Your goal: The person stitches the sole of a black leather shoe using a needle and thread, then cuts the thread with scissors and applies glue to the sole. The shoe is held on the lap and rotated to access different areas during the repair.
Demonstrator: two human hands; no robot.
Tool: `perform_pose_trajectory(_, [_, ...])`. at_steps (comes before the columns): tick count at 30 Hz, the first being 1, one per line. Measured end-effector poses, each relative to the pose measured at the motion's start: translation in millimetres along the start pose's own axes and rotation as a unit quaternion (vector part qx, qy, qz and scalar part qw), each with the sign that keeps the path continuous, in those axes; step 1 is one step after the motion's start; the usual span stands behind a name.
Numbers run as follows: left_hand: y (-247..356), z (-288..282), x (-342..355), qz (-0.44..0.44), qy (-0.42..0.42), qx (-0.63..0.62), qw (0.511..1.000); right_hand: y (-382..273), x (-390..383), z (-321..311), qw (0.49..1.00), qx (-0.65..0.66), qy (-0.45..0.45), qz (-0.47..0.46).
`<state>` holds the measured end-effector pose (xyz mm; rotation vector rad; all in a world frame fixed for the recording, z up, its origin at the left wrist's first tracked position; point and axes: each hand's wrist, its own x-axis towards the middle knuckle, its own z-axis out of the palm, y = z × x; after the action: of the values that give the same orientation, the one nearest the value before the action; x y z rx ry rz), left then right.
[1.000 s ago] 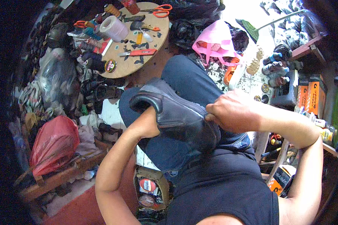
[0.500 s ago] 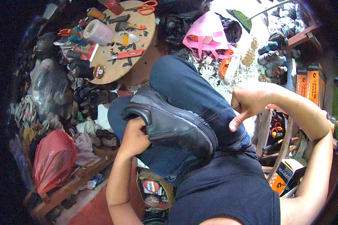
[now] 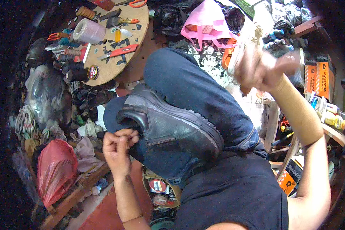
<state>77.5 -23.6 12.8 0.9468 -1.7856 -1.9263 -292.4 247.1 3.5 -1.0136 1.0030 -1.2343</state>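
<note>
A black leather shoe (image 3: 176, 130) lies on its side across my lap, its thick ridged sole turned up against my raised leg in blue jeans (image 3: 195, 84). Just outside the shoe's opening is my left hand (image 3: 119, 148), its thumb and fingers pinched together. Something thin and dark may run from the fingertips to the shoe, too fine to make out. Well away from the shoe, at the upper right, my right hand (image 3: 258, 71) is smeared by motion. Its fingers and anything in them cannot be read.
A round wooden board (image 3: 136, 36) at the upper left carries a red cutter (image 3: 120, 51), thread spools (image 3: 89, 31) and dark scraps. A pink bag (image 3: 205, 23) lies beyond my knee. Orange boxes (image 3: 322, 78) and a wooden rack (image 3: 271, 122) stand right; a red plastic bag (image 3: 57, 170) sits left.
My left hand has come out of the shoe's opening and now pinches beside it. My right hand has swung up and away from the sole. The shoe stays on my lap.
</note>
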Motion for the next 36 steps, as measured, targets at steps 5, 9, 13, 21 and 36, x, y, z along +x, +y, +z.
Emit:
perform_pose_trajectory(5, [2,-11,-6,-0.008,0.022,-0.37,0.929,-8,-4,31,0.925,0.243,0.234,-0.176])
perform_pose_trajectory(9, [1,-1,-1,-0.017,-0.054,-0.458,0.887,4,-2,114,0.9,-0.333,0.188,0.207])
perform_pose_trajectory(13, [6,18,0,0.022,-0.018,-0.086,0.996,20,-11,125,0.942,-0.129,0.304,0.056])
perform_pose_trajectory(21, [25,27,21,0.237,-0.172,0.331,0.897,3,6,144,0.816,-0.477,0.3,0.125])
perform_pose_trajectory(36, [-21,-123,-13,0.319,0.014,0.519,0.793,20,27,134,0.879,-0.345,0.262,0.198])
